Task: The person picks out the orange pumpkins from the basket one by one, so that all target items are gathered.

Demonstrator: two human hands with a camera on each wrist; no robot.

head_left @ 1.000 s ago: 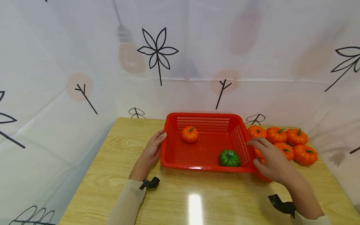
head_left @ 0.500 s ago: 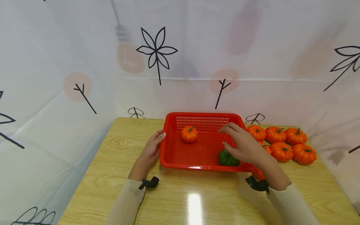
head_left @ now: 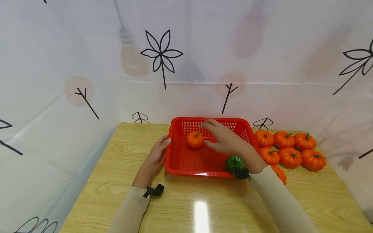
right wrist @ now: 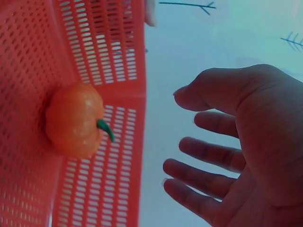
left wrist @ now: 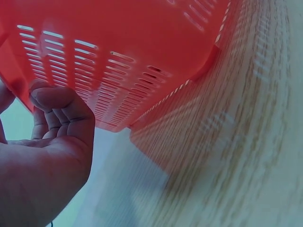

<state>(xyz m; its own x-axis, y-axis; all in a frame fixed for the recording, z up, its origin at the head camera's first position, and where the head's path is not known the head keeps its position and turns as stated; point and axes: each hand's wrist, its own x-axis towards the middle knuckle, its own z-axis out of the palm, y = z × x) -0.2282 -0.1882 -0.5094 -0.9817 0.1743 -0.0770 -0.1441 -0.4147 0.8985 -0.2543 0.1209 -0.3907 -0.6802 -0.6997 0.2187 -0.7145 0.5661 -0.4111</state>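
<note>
A red plastic basket (head_left: 215, 158) stands on the table, with a small orange pumpkin (head_left: 195, 139) in its back left part. Near the front right corner inside lies a green pumpkin (head_left: 234, 163), partly covered by the right wrist's camera. My left hand (head_left: 157, 154) holds the basket's left rim, its fingers curled at the edge in the left wrist view. Over the basket, just right of the orange pumpkin, hovers my right hand (head_left: 222, 137). Its fingers and thumb are spread apart with nothing between them, as the right wrist view also shows.
Several orange pumpkins (head_left: 289, 157) sit in rows on the wooden table (head_left: 116, 174), right of the basket. One more (head_left: 279, 174) is partly hidden by the right sleeve. A printed white cloth (head_left: 186, 64) hangs behind the table.
My right hand has moved left from the basket's right rim, past the green pumpkin, to beside the orange pumpkin inside. The left hand stays at the left rim.
</note>
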